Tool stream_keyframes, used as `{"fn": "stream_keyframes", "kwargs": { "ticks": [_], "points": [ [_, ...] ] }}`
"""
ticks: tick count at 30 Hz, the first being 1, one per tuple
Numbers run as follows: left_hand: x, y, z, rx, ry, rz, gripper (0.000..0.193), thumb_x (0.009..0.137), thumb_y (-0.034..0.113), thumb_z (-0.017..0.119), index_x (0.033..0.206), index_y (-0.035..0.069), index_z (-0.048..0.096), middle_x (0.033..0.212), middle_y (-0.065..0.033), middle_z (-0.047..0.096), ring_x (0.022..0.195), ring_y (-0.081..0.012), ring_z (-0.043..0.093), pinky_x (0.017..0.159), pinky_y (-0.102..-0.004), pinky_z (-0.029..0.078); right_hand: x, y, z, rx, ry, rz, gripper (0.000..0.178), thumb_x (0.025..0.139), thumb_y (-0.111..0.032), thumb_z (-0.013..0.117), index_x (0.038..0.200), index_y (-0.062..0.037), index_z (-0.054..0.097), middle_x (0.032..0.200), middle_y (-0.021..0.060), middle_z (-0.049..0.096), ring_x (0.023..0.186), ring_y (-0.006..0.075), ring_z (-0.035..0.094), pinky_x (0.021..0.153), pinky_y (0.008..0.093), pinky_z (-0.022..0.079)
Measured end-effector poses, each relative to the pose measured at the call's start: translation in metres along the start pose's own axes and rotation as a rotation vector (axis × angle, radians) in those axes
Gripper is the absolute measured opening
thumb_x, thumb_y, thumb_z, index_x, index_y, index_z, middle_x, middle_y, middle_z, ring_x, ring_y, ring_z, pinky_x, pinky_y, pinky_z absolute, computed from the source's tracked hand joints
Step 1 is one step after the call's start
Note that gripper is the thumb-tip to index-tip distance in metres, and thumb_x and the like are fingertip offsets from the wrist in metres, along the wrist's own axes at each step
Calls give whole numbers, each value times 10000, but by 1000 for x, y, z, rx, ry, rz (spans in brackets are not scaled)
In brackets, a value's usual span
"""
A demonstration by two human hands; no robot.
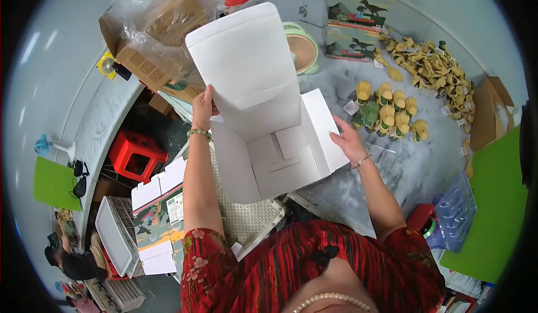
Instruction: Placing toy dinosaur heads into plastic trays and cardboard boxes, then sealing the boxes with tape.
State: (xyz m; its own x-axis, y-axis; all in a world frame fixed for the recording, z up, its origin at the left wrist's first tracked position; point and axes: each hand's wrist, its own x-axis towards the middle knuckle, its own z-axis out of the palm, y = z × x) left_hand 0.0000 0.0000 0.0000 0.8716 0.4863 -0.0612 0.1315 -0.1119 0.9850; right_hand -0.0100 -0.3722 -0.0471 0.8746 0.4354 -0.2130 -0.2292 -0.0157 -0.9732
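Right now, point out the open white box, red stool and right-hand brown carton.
White box [273,113], head view: inner back wall.
Red stool [136,146], head view: side, above opening.
Brown carton [486,121], head view: side wall.

The head view looks down and forward from just above the red blouse [263,257], which spans much of the bottom edge. Its wide fisheye lens is near the white box [252,61] at mid-picture; the marbled table [426,170] lies farther off to the right, and straight edges bend toward the rim.
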Motion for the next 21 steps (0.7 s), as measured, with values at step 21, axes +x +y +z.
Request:
{"fn": "stream_keyframes", "kwargs": {
  "ticks": [21],
  "points": [
    [-108, 52, 131, 69, 38, 628, 268, 745, 38, 540, 1008, 5, 497, 1047, -122, 508, 955, -222, 488, 792, -318, 381, -8, 33, -8, 429, 154, 154, 461, 818, -236, 493, 1209, -42, 342, 1064, 78, 502, 925, 123, 498, 784, 251, 401]
  ]
}}
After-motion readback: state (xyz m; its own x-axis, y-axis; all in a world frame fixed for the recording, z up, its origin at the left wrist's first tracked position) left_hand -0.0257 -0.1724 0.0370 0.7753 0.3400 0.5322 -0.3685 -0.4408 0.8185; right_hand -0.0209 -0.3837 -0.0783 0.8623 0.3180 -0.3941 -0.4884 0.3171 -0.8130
